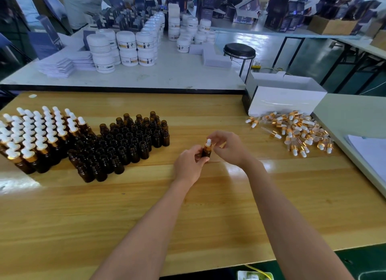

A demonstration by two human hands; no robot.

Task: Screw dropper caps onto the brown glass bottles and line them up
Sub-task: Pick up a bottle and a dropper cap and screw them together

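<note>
My left hand (189,164) grips a brown glass bottle (206,152) above the middle of the wooden table (208,206). My right hand (227,147) pinches the white and gold dropper cap (208,144) that sits on the bottle's neck. Several uncapped brown bottles (123,144) stand packed together to the left. Further left, several capped bottles (35,135) stand in rows. A loose pile of dropper caps (298,131) lies to the right.
A white open box (282,98) stands behind the cap pile. White paper sheets (371,152) lie on a grey surface at the right edge. A white table beyond holds several white jars (127,47) and a black stool (239,50) stands beside it.
</note>
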